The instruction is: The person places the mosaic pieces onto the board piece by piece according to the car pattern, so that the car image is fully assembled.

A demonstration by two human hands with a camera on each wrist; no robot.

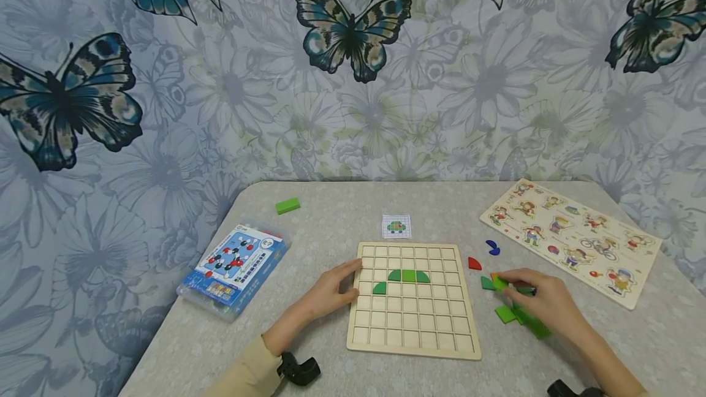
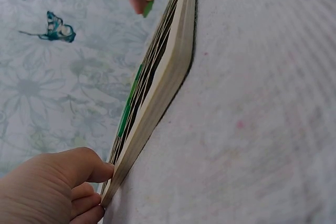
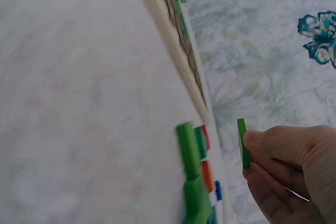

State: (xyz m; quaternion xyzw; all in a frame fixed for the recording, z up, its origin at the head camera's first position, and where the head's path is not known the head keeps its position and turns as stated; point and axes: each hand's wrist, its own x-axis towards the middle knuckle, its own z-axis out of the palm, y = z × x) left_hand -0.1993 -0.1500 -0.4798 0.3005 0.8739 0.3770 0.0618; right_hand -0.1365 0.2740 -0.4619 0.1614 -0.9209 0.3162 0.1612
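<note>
My left hand (image 1: pixel 331 287) lies at the left edge of a wooden grid board (image 1: pixel 410 350), its thumb and fingertips touching the rim. In the right hand (image 1: pixel 543 296), a flat light-green tile (image 3: pixel 243 142) is pinched between thumb and fingers, right of the board. Below that hand is a heap of green tiles (image 1: pixel 504 314), partly covered by it; an orange piece (image 1: pixel 493 276) and a dark-green piece (image 1: pixel 488 283) lie beside it. On the board, a green square (image 1: pixel 409 276) sits between two dark-green quarter-round pieces, with another quarter-round piece (image 1: pixel 379 288) lower left.
A pattern card (image 1: pixel 396 226) lies behind the board. A red quarter-round piece (image 1: pixel 474 263) and blue pieces (image 1: pixel 493 247) are at its right. A picture puzzle board (image 1: pixel 570 244) lies far right, a boxed set (image 1: pixel 234 268) left, and a green block (image 1: pixel 288 205) at the back.
</note>
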